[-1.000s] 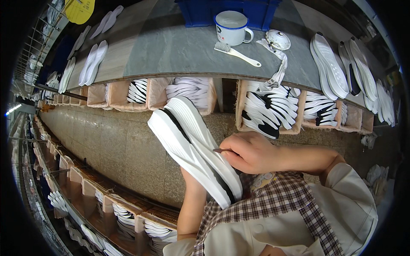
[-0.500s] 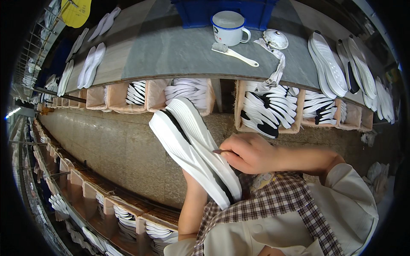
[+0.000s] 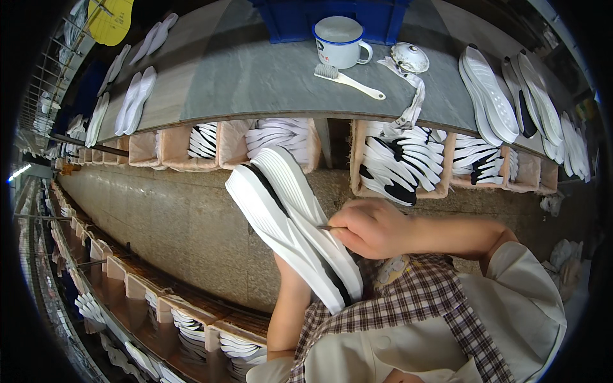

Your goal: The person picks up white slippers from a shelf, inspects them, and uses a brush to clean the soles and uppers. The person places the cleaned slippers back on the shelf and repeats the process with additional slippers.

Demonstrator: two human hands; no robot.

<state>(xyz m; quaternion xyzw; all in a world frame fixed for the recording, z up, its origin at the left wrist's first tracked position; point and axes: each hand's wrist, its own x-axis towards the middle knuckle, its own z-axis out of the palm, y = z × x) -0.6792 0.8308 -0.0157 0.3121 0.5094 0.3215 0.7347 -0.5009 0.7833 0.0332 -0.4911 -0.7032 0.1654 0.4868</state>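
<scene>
A pair of thick white shoe soles (image 3: 262, 217), pressed together with a black strip between them, slants up and away from my lap. My left hand (image 3: 288, 273) supports them from the left and below; its fingers are hidden behind the soles. My right hand (image 3: 371, 228) is closed in a pinch on a thin dark tool (image 3: 325, 227). That tool's tip touches the side of the right-hand sole, about midway along. Too little of the tool shows to tell its kind.
On the grey bench (image 3: 255, 83) are an enamel mug (image 3: 337, 48), a white-handled brush (image 3: 350, 81), a lid (image 3: 410, 57), a soiled cloth strip (image 3: 412, 105) and more soles (image 3: 488, 96). Behind stands a blue crate (image 3: 281, 19). Lined bins (image 3: 357, 159) of soles sit below.
The soles and my right hand have shifted only very slightly. The tool's tip stays against the side of the sole, and both hands keep their hold.
</scene>
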